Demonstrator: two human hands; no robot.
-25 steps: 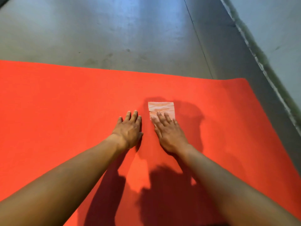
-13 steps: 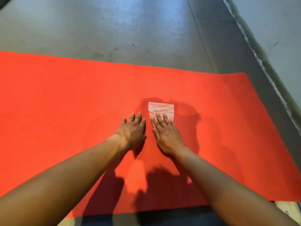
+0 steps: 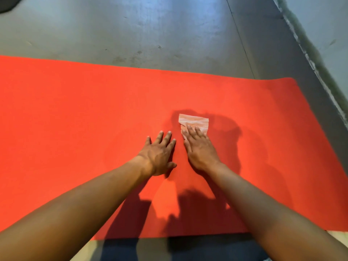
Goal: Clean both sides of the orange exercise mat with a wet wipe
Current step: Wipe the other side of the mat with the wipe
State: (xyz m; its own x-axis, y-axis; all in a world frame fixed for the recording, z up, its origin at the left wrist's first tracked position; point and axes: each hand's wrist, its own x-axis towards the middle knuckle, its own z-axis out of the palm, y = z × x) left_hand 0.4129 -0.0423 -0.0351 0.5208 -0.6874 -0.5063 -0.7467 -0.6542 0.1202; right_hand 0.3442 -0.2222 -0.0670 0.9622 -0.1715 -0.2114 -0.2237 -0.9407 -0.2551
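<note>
the orange exercise mat lies flat on a grey floor, stretching from the left edge of the view to its right end near a pale wall. on the mat, right of centre, sits the wet wipe, a small pale folded piece. the right hand lies palm down with its fingers straight, their tips pressing on the near part of the wipe. the left hand rests flat on the bare mat just beside the right one, fingers spread and straight, holding nothing. both forearms reach in from the near edge, and their shadows fall on the mat.
</note>
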